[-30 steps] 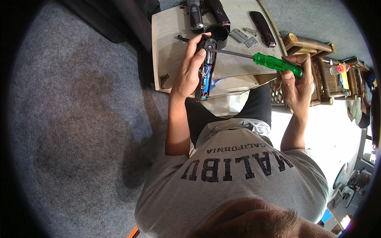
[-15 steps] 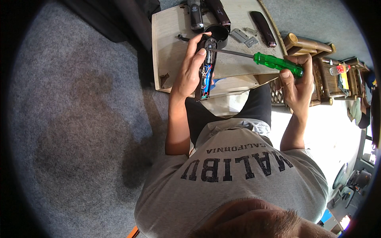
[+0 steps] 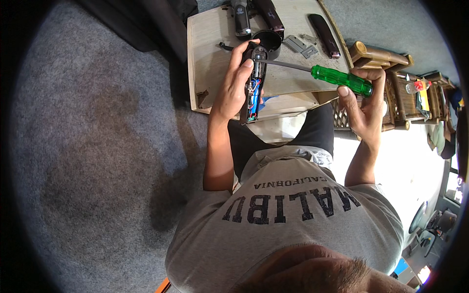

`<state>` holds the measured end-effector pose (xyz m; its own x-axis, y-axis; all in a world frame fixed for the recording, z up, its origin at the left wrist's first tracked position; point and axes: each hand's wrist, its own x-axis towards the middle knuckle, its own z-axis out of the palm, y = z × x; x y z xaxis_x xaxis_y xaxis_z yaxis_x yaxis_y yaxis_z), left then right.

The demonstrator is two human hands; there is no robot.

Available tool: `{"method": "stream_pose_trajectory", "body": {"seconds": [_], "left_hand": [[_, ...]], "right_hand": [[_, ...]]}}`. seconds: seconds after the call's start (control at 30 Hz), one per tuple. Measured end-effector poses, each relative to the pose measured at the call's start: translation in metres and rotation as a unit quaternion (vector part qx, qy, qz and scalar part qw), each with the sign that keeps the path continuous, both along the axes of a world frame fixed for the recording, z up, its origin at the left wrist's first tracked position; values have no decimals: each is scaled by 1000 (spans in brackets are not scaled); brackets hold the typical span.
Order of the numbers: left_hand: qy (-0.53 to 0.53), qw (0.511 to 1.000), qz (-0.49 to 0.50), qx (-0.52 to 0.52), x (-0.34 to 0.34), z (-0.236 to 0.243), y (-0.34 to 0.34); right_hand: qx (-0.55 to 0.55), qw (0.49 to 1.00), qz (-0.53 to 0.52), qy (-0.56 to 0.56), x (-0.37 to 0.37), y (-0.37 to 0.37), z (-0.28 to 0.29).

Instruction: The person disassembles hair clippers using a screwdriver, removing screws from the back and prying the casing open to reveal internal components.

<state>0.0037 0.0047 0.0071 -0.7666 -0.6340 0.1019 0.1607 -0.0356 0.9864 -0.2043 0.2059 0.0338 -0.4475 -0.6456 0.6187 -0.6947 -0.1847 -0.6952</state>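
Table: The pale wooden table (image 3: 210, 63) is set close in front, its near edge serving as the line above which the work is held.
Screwdriver: The green-handled screwdriver (image 3: 337, 78) is held slantwise over the near edge, shaft leftward; the low angle is judged to keep the opening visible.
Housing: The long black housing (image 3: 255, 83) is held above the near edge, left of its middle, open side turned upward, presumably for sight and access.
Right hand: The handle's butt end is held by the right hand (image 3: 367, 119) between curled fingers and thumb; thumb pressure cannot be told.
Left hand: The housing is gripped by the left hand (image 3: 232, 95), thumb laid near the shaft's tip, apparently for steadiness.
Cases: One dark-red case (image 3: 324, 36) is left along the right edge, judged to be out of the way.
Plates: Grey plates (image 3: 295, 44) are grouped inward of that case.
Housing interior: A silver-grey part (image 3: 258, 72) is seated at the upper end; below, a blue cylinder (image 3: 255, 93) is flanked by thin red and white wires.
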Motion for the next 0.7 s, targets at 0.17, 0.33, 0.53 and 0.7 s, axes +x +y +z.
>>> {"method": "stream_pose_trajectory", "body": {"seconds": [0.17, 0.33, 0.53, 0.7], "left_hand": [[-4, 1000, -9, 10, 0, 1, 0], [4, 1000, -7, 8, 1, -2, -2], [-19, 1000, -3, -23, 0, 1, -1], [-23, 999, -7, -43, 3, -1, -3]], "right_hand": [[77, 991, 9, -113, 0, 0, 1], [114, 990, 13, -84, 5, 5, 10], [27, 997, 11, -75, 2, -4, 0], [195, 970, -19, -147, -6, 8, 13]]}}
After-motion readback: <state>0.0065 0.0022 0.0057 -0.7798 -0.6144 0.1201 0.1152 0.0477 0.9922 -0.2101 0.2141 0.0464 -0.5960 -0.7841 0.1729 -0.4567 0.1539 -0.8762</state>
